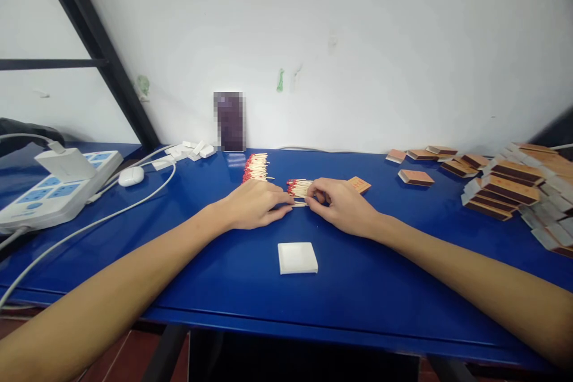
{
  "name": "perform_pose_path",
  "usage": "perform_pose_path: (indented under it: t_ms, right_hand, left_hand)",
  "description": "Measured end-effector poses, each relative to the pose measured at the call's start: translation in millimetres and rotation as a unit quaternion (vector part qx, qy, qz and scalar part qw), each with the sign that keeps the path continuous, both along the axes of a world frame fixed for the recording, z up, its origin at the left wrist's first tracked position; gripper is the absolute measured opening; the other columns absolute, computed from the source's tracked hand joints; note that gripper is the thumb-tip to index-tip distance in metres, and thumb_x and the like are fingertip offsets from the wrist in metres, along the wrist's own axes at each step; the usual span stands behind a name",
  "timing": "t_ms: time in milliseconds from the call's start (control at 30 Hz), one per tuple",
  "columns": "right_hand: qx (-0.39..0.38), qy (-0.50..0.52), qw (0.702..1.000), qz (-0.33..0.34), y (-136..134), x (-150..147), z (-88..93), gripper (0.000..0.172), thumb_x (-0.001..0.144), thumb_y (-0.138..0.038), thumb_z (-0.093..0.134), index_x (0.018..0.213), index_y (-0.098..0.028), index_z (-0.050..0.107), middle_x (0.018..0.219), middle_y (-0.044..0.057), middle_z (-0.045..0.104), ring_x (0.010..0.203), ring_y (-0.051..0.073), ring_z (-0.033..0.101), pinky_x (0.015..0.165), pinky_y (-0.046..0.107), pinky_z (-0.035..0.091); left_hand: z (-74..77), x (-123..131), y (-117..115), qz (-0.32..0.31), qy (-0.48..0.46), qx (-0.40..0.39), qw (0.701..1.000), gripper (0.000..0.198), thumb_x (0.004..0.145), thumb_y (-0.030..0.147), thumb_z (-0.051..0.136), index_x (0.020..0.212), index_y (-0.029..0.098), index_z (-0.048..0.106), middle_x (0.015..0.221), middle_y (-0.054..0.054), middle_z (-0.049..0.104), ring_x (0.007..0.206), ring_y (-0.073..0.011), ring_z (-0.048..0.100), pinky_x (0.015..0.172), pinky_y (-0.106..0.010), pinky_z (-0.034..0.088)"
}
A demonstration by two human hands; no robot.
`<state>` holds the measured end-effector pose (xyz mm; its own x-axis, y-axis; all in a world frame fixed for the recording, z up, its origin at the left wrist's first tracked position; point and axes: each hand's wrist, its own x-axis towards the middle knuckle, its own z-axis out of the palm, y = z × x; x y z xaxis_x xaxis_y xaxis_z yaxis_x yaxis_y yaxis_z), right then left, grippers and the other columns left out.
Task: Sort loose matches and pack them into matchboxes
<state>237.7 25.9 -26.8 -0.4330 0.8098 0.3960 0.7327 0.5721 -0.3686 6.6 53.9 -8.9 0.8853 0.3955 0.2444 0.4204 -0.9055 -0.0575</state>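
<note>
Both my hands rest on a blue table (358, 286) around a small bundle of red-tipped matches (299, 189). My left hand (255, 204) lies knuckles up, fingers closed against the left end of the bundle. My right hand (342, 203) pinches the bundle's right end with curled fingers. A second, larger pile of matches (256, 167) lies just behind my left hand. A brown matchbox sleeve (360, 184) sits behind my right hand. A white inner tray (297, 258) lies nearer to me, between my forearms.
Stacks of brown matchboxes (501, 188) and loose ones (416, 177) fill the right side. A white power strip (54, 188) with a plug, cables, a white mouse (131, 176) and small white trays (188, 150) lie at the left. A dark blurred object (230, 121) stands against the wall.
</note>
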Motion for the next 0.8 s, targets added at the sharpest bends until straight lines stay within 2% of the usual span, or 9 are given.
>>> perform_pose_path:
  t_ms: [133, 333, 467, 633, 800]
  right_hand:
    - [-0.005, -0.008, 1.0, -0.002, 0.5, 0.5, -0.2, 0.016, 0.088, -0.026, 0.053, 0.074, -0.019, 0.052, 0.064, -0.003, 0.049, 0.057, 0.012, 0.044, 0.057, 0.027, 0.032]
    - [-0.001, -0.008, 1.0, -0.004, 1.0, 2.3, -1.9, 0.01, 0.089, -0.024, 0.052, 0.08, -0.019, 0.053, 0.064, -0.004, 0.048, 0.058, 0.012, 0.045, 0.057, 0.027, 0.032]
    - [0.017, -0.01, 1.0, 0.013, 1.0, 3.0, -2.5, 0.013, 0.088, -0.022, 0.051, 0.076, -0.019, 0.05, 0.064, -0.003, 0.048, 0.058, 0.012, 0.043, 0.057, 0.027, 0.031]
    - [0.025, -0.012, 0.999, 0.026, 1.3, 2.5, -3.0, 0.011, 0.085, -0.018, 0.053, 0.074, -0.019, 0.053, 0.064, -0.003, 0.049, 0.058, 0.012, 0.044, 0.059, 0.026, 0.032]
    - [0.041, 0.001, 0.999, 0.031, 0.7, 3.0, -2.9, 0.008, 0.083, -0.016, 0.054, 0.077, -0.018, 0.06, 0.062, -0.003, 0.05, 0.056, 0.012, 0.045, 0.058, 0.026, 0.034]
  left_hand:
    - [-0.5, -0.2, 0.4, -0.002, 0.006, -0.005, 1.0, 0.027, 0.096, 0.027, 0.047, 0.107, 0.018, 0.07, 0.086, -0.004, 0.071, 0.078, -0.0177, 0.066, 0.071, -0.028, 0.048]
    - [-1.7, -2.0, 0.4, -0.004, -0.022, -0.026, 0.999, 0.025, 0.095, 0.026, 0.048, 0.105, 0.019, 0.07, 0.082, -0.002, 0.071, 0.073, -0.0155, 0.065, 0.07, -0.027, 0.047]
    - [-1.5, -2.2, 0.0, -0.012, -0.053, -0.024, 0.998, 0.026, 0.096, 0.024, 0.047, 0.106, 0.017, 0.069, 0.084, -0.003, 0.071, 0.074, -0.0159, 0.065, 0.069, -0.027, 0.048]
    - [0.4, -3.0, 0.7, -0.079, -0.085, -0.037, 0.993, 0.025, 0.098, 0.022, 0.047, 0.11, 0.017, 0.069, 0.093, -0.004, 0.072, 0.082, -0.015, 0.064, 0.075, -0.027, 0.049]
    - [2.9, -6.5, 3.1, -0.101, -0.126, -0.007, 0.987, 0.022, 0.095, 0.02, 0.05, 0.099, 0.014, 0.071, 0.084, -0.005, 0.066, 0.073, -0.0127, 0.059, 0.067, -0.024, 0.046]
